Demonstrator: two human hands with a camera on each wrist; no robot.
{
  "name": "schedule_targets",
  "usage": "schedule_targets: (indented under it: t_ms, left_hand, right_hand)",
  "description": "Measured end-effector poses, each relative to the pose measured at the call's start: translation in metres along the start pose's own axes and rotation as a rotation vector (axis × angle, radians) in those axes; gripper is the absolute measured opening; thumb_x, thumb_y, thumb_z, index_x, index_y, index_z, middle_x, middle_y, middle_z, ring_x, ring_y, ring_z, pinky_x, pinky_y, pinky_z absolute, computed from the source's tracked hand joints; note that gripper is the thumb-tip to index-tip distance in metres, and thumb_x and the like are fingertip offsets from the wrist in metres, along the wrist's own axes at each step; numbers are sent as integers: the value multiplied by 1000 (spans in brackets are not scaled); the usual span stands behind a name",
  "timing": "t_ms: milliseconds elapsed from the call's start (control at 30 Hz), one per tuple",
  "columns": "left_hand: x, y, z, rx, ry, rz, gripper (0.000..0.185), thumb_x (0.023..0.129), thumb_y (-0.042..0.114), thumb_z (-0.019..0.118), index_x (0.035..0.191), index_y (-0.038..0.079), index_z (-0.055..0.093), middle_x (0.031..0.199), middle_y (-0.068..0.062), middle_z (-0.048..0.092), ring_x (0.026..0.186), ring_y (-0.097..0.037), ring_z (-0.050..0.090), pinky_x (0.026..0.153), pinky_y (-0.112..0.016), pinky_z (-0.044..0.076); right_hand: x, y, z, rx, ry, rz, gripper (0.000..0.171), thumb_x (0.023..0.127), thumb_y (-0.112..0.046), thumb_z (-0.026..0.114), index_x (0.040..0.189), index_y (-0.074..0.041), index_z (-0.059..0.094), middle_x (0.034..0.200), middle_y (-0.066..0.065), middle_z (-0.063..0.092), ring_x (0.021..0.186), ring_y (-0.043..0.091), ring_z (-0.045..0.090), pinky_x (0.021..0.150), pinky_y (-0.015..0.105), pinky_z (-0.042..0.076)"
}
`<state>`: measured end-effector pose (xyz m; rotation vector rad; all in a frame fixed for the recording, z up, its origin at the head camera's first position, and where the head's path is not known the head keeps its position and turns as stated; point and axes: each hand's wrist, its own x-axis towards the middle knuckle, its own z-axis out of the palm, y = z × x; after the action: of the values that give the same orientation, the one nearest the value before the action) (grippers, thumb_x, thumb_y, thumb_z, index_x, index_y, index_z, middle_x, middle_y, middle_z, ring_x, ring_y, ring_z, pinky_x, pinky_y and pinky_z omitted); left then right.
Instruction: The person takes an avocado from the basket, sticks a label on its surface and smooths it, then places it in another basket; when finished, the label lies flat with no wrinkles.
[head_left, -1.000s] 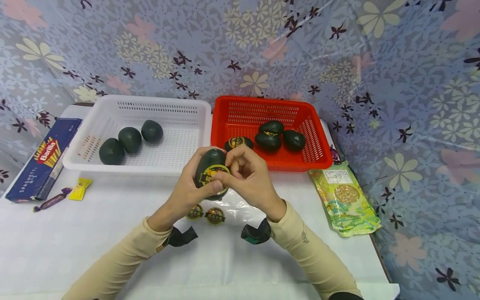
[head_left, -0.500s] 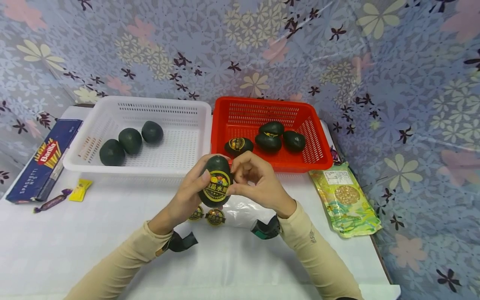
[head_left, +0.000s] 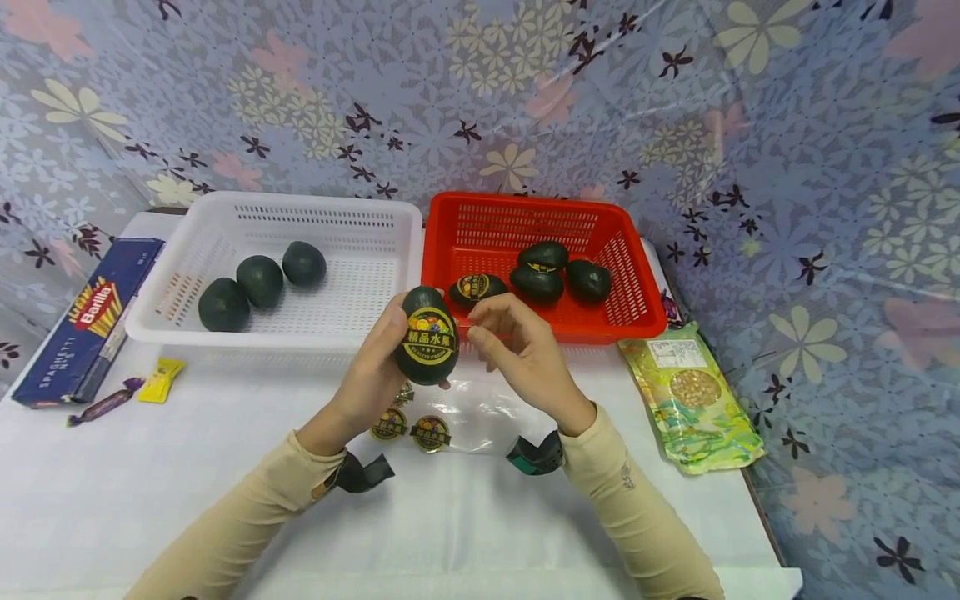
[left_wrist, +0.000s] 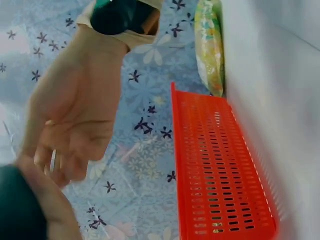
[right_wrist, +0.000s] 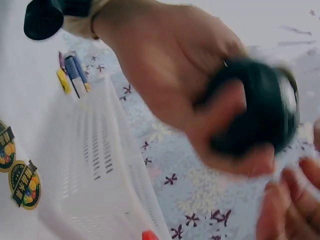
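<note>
A dark green avocado is upright in my left hand, gripped between thumb and fingers. A round black-and-gold fruit label lies on its front, facing me. To the right, my right hand hovers with loosely curled fingers, apart from the avocado and holding nothing visible. In the right wrist view the avocado is blurred in the left hand's grip. The left wrist view catches the right hand facing the avocado's edge. Below the hands, a clear sheet bears several labels.
A white basket at back left holds 3 avocados. Beside it, a red basket holds several avocados, some labelled. A spaghetti box, wrapped candies and a green-yellow food bag flank the baskets.
The avocado turned so its label faces me, dipped, then rose slightly. My right hand was touching the label and has since drawn away to the right. Baskets stayed put.
</note>
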<state>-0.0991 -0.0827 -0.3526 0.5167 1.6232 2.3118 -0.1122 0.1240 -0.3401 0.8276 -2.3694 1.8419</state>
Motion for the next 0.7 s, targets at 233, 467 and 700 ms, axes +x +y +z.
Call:
schedule_targets:
  t_ms: [233, 467, 700]
  left_hand:
    - [15, -5, 8, 205, 147, -55, 56, 108, 45, 25, 157, 20, 14, 145, -14, 38, 122, -24, 53, 93, -27, 55]
    - [27, -5, 11, 345, 110, -59, 57, 109, 40, 22, 161, 22, 7, 159, -11, 26, 138, -30, 43, 107, -41, 47]
    - [56, 16, -10, 432, 118, -65, 59, 109, 27, 37, 160, 15, 10, 157, -23, 29, 137, -41, 48, 105, -55, 50]
  right_hand:
    - [7, -5, 18, -315, 6, 50, 86, 78, -28, 88, 150, -17, 43, 133, 4, 57, 122, 16, 54, 99, 40, 55]
    - [17, -7, 16, -474, 18, 89, 85, 79, -24, 86, 150, -9, 42, 138, 11, 57, 120, 25, 57, 101, 44, 53]
    - [34, -4, -27, -535, 83, 123, 81, 77, -24, 86, 147, -11, 47, 141, 11, 58, 127, 29, 56, 108, 49, 47]
